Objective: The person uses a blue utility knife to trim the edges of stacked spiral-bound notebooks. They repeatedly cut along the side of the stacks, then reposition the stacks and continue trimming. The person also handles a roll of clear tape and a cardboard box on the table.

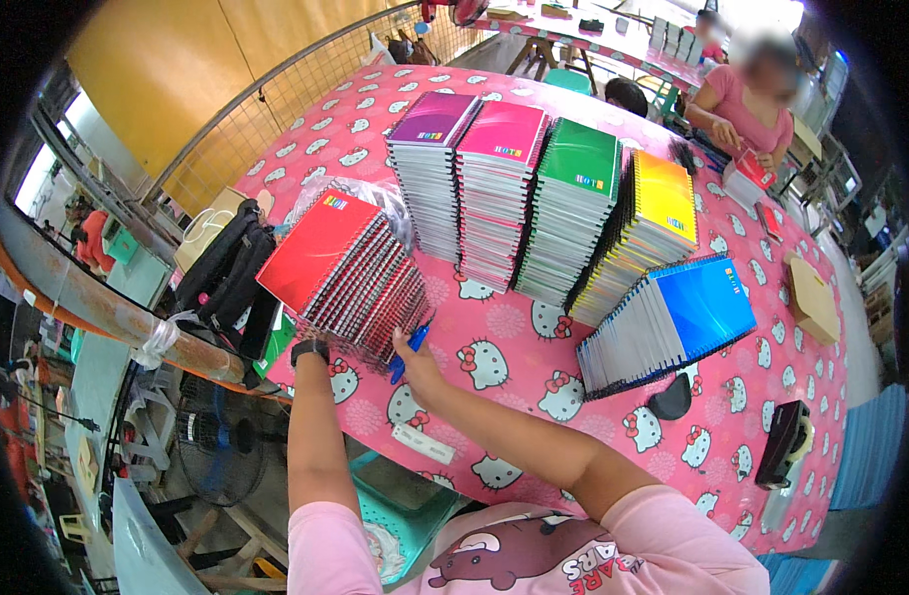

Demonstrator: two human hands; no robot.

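We see a tall stack of red spiral notebooks [320,253], its glossy top cover face up with small coloured lettering near one corner. Dark wire coils show in dense rows down the stack's right side, the books piled closely. Just beside the stack's near right corner, we see a slim blue tool [412,349], held slantwise, its exact kind unclear.

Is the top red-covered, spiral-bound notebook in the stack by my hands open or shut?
Shut: the top red-covered, spiral-bound notebook has its front cover lying flat, and no inside page shows.
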